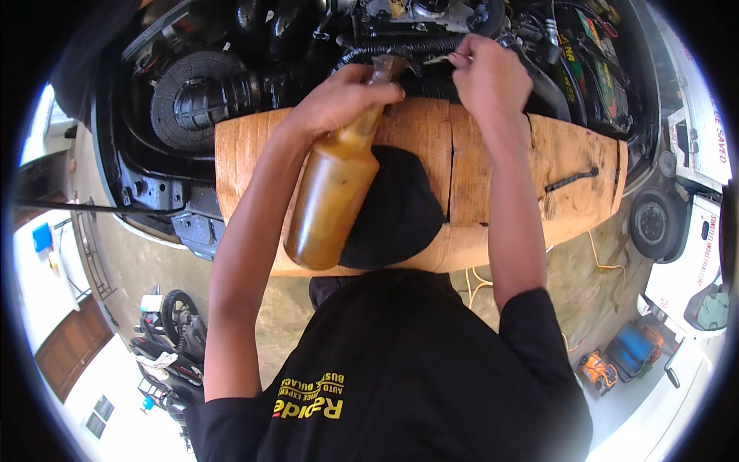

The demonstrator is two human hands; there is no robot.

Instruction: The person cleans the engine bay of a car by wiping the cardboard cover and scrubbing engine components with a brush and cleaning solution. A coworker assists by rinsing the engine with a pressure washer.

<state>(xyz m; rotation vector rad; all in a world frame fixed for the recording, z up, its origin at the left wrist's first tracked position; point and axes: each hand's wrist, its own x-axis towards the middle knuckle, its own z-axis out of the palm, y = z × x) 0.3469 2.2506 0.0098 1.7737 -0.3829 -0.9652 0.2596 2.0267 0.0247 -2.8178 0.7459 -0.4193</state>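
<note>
My left hand (pixel 346 98) is wrapped round the neck of a bottle (pixel 331 202) with cloudy yellow-brown contents. The bottle tilts, its mouth toward the engine and its base toward me. Clear crumpled plastic (pixel 391 66) shows at the bottle's mouth, just beyond my fingers. To the right, my right hand (pixel 493 81) is closed in a pinch over the near side of the engine (pixel 408 35). A thin pale bit shows at its fingertips, too small to name. Below the bottle, a round black cloth-like piece (pixel 400 212) lies partly hidden by it.
A brown panel (pixel 485 185) covers the car's front edge, with a dark thin tool (pixel 571 179) on it. A round black housing (pixel 204 100) sits left in the engine bay, a battery (pixel 596 77) right. Orange cable (pixel 608 266), a motorcycle (pixel 173 339) and a white vehicle (pixel 685 254) stand beyond.
</note>
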